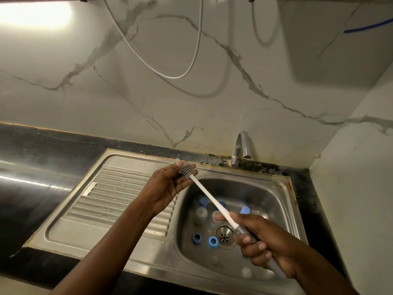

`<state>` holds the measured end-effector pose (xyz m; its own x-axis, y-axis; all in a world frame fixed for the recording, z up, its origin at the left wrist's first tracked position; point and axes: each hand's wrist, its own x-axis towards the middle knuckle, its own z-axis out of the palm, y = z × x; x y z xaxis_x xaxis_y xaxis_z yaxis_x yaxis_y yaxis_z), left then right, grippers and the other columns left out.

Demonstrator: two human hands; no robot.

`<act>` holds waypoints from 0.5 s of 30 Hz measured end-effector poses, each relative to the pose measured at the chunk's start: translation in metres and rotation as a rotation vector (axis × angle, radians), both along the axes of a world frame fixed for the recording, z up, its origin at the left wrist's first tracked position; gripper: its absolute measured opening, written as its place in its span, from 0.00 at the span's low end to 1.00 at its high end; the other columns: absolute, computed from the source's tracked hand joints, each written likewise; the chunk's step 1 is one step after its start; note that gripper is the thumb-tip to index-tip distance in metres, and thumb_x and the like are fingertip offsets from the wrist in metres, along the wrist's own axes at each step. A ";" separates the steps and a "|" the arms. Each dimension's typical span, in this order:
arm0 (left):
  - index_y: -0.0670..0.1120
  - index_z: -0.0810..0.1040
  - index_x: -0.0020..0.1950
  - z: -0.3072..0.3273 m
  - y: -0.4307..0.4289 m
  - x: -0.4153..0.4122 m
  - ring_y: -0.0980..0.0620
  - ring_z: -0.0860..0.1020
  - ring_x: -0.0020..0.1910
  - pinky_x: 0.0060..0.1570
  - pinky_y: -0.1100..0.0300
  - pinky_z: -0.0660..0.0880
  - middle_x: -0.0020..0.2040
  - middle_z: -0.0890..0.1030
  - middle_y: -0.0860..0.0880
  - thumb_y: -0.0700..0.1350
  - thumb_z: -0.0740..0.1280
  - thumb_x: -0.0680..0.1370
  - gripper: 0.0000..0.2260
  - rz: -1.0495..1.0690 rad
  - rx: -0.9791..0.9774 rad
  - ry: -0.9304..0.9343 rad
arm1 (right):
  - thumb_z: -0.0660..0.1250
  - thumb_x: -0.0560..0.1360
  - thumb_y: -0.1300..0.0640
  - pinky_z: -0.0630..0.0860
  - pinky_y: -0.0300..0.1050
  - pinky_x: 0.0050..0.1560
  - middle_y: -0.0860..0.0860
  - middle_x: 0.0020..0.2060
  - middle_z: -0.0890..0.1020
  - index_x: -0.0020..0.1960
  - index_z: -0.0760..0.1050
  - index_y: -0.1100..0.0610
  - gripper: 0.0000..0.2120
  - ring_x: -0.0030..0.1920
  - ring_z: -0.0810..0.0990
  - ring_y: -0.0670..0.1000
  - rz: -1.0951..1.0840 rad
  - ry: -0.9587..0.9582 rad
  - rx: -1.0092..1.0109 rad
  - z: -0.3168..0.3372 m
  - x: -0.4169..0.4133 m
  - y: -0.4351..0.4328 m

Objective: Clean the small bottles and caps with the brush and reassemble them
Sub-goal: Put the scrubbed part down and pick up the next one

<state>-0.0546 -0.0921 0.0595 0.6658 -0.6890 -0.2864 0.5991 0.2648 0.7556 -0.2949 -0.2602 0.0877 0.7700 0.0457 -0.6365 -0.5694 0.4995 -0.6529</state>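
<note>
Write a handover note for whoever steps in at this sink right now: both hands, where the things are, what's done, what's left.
Left hand: holds the bristle head of the brush above the sink's rim.
Right hand: grips the brush's grey handle over the basin.
Things: small bottles and loose blue caps lie in the basin around the drain.
Done: at least two caps are off; whether anything is scrubbed cannot be told.
Left: brush bottles and caps, then refit the caps.
</note>
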 end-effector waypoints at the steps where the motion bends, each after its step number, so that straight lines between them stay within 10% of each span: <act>1: 0.36 0.76 0.71 0.001 0.000 0.001 0.38 0.81 0.68 0.62 0.48 0.82 0.67 0.82 0.36 0.44 0.65 0.85 0.17 0.004 -0.016 0.006 | 0.65 0.81 0.44 0.54 0.34 0.25 0.51 0.33 0.67 0.66 0.82 0.49 0.17 0.26 0.59 0.42 0.007 -0.006 0.010 0.000 0.002 -0.001; 4: 0.37 0.77 0.70 0.004 -0.003 0.002 0.39 0.82 0.66 0.59 0.49 0.83 0.67 0.82 0.37 0.46 0.65 0.85 0.17 0.042 -0.025 0.021 | 0.64 0.83 0.46 0.57 0.35 0.24 0.50 0.32 0.70 0.64 0.83 0.47 0.14 0.25 0.62 0.44 0.019 -0.107 -0.284 0.006 0.008 0.008; 8: 0.37 0.81 0.61 0.004 -0.007 0.000 0.39 0.85 0.61 0.58 0.49 0.84 0.61 0.85 0.36 0.46 0.69 0.82 0.13 0.148 0.019 0.051 | 0.62 0.84 0.45 0.72 0.37 0.30 0.43 0.31 0.79 0.65 0.78 0.35 0.12 0.28 0.76 0.44 0.064 -0.323 -1.211 -0.004 0.013 0.010; 12: 0.36 0.82 0.59 -0.006 -0.009 -0.005 0.40 0.87 0.54 0.55 0.48 0.85 0.55 0.86 0.35 0.47 0.73 0.79 0.16 0.268 0.139 0.076 | 0.78 0.72 0.55 0.58 0.35 0.27 0.46 0.39 0.80 0.79 0.69 0.49 0.38 0.28 0.68 0.44 0.495 -0.327 -2.025 -0.014 0.004 0.001; 15: 0.36 0.82 0.59 -0.010 -0.010 -0.007 0.40 0.87 0.52 0.56 0.47 0.85 0.52 0.87 0.36 0.48 0.74 0.80 0.16 0.330 0.211 0.053 | 0.83 0.66 0.59 0.63 0.37 0.24 0.49 0.41 0.81 0.79 0.68 0.50 0.45 0.29 0.74 0.45 0.480 -0.394 -2.118 -0.028 0.005 -0.003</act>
